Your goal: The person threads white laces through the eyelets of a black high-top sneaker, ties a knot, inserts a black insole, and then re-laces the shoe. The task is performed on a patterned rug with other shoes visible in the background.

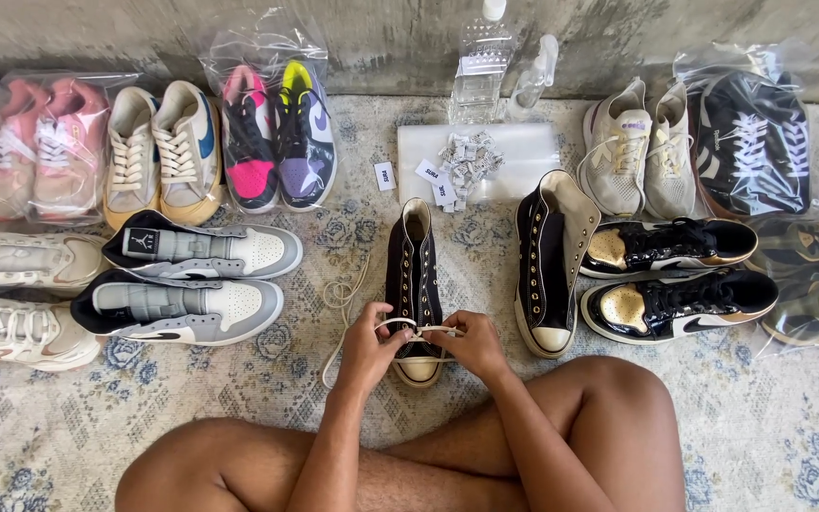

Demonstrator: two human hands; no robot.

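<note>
Directly ahead on the rug, at 12 o'clock from crossed legs, a black high-top points toe-first at the person, so both hands reach its eyelets; left hand and right hand fingers each pinch the white lace

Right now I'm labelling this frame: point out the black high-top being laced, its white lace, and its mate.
black high-top point(414, 275), head view, on its eyelet row.
white lace point(341, 292), head view, loose loop on rug.
mate point(547, 275), head view, black side panel.
</note>
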